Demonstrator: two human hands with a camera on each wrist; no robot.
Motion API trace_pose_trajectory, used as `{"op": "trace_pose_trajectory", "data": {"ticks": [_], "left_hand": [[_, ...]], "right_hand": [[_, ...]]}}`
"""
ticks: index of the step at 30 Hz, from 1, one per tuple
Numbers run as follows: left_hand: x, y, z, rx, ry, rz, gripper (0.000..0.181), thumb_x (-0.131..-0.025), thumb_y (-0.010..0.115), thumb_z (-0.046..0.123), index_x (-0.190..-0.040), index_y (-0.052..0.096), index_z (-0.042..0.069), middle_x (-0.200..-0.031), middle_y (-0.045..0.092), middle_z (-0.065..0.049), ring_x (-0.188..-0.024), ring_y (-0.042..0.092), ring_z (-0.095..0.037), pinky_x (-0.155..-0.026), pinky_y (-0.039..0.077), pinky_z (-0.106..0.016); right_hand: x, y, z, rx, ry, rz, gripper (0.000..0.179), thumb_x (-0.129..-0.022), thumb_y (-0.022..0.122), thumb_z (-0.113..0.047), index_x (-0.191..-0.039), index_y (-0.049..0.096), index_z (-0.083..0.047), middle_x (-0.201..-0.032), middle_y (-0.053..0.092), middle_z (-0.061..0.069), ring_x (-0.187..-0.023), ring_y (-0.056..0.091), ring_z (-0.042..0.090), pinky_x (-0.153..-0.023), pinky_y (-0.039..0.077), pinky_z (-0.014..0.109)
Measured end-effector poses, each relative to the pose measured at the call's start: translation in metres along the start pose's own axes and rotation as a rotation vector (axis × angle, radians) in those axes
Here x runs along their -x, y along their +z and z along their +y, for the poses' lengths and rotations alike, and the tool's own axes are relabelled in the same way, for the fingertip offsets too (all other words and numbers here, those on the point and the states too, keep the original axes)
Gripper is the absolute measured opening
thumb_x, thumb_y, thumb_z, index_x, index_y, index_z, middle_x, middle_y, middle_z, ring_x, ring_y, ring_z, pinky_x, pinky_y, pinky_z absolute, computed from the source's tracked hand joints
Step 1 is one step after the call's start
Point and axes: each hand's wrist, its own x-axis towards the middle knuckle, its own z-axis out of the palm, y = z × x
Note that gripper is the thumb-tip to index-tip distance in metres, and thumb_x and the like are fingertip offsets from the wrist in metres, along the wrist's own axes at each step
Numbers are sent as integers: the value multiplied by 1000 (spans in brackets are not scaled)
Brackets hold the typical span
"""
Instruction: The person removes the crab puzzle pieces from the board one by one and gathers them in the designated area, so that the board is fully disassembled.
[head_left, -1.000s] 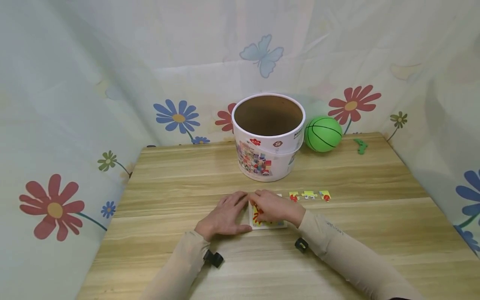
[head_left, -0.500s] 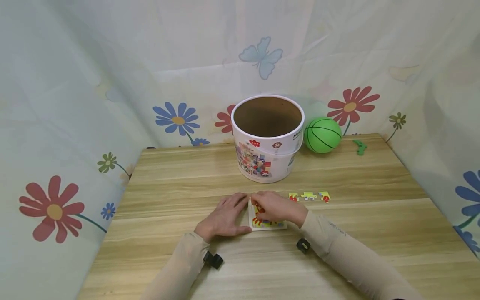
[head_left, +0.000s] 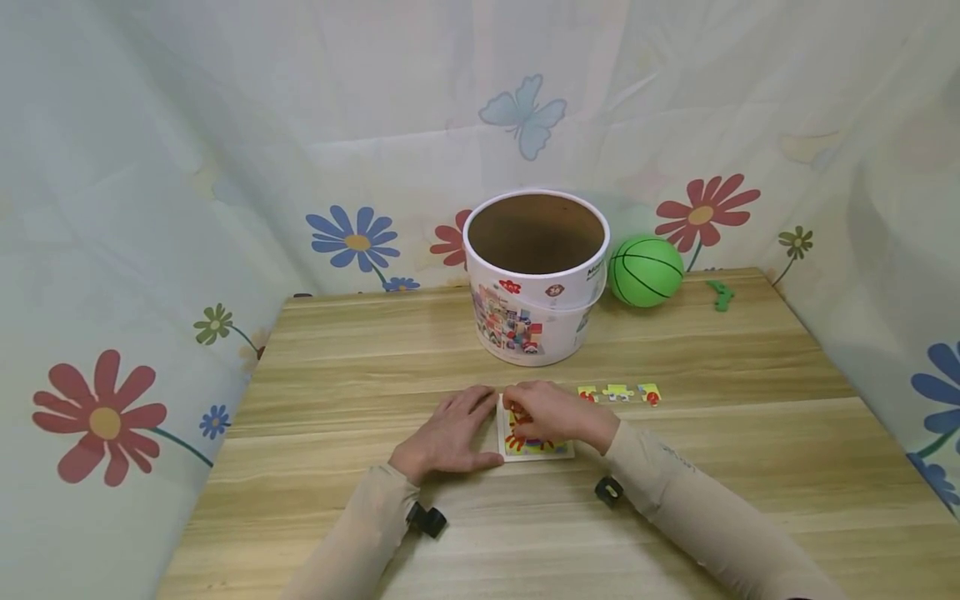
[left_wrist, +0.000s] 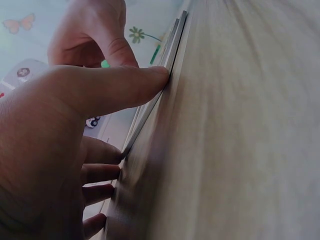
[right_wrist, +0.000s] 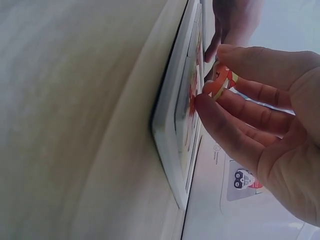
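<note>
A small square jigsaw board [head_left: 502, 433] with a pale rim lies flat on the wooden table, red and yellow picture pieces inside it. My left hand [head_left: 448, 435] rests at its left side, fingers extended; in the left wrist view the thumb [left_wrist: 120, 87] touches the board's edge. Over the upper left of the board, my right hand [head_left: 558, 414] pinches a jigsaw piece [right_wrist: 223, 77], orange-red and yellow, tilted between thumb and fingers. The right hand hides part of the board in the head view.
Three loose jigsaw pieces [head_left: 618, 392] lie in a row right of the board. Behind stands a white bucket [head_left: 536, 321]. Beside the bucket sits a green ball [head_left: 647, 271], and farther right lies a small green object [head_left: 722, 295]. Flowered cloth [head_left: 397, 125] encloses the table.
The right wrist has shifted slightly to the right, while its fingers stay over the board's upper left. The left hand and the loose pieces have stayed in place.
</note>
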Motion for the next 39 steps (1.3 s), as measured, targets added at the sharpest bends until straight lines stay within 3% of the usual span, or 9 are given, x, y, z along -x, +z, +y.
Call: {"op": "trace_pose_trajectory", "data": {"ticks": [16, 25, 39], "left_hand": [[2, 0, 0, 2, 0, 8, 96, -82, 59, 68, -154, 29, 11, -158, 25, -7, -146, 24, -24, -117, 24, -49], [0, 3, -1, 6, 2, 8, 97, -82, 59, 68, -154, 28, 11, -158, 25, -7, -146, 22, -24, -118, 22, -49], [1, 0, 1, -1, -19, -14, 98, -82, 60, 68, -155, 26, 13, -159, 23, -6, -147, 20, -23, -119, 20, -47]], "right_hand": [[8, -10, 6, -28, -44, 11, 29, -87, 74, -22, -113, 66, -11, -95, 63, -1, -82, 57, 12, -72, 50, 28], [17, -12, 16, 13, -91, 66, 30, -86, 75, -22, -112, 69, -9, -99, 67, 1, -87, 60, 13, -79, 52, 31], [36, -17, 30, 41, -68, 68, 27, -85, 74, -17, -111, 71, -9, -100, 68, 1, -92, 61, 15, -84, 52, 36]]}}
